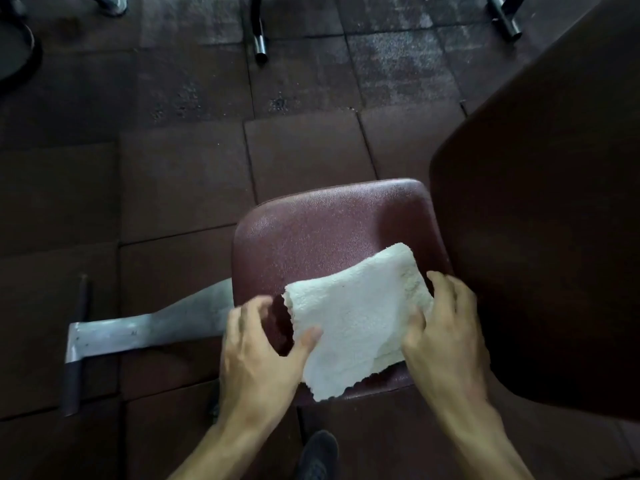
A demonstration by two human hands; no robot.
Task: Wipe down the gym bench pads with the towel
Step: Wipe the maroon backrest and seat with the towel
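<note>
Both hands — left hand (256, 344), right hand (446, 337) — pinch the towel (353, 323) between curled fingers (441, 289) on the seat pad (311, 230).

Below you lies a floor (180, 188) of dark, square rubber tiles, laid in a grid with thin seams between them. Toward the top of your view the tiles look worn and mottled with pale grey patches (391, 60), while the nearer ones are an even, dull brown. A flat grey metal base foot (138, 329) stretches across the tiles at your left, ending in a crossbar with a dark cap (71, 386). Farther off you see chromed tube legs (259, 46) standing on the floor, another at the upper right (505, 20), and a curved dark frame (24, 46) at the upper left. The light is dim and soft, with faint sheen on the metal.
</note>
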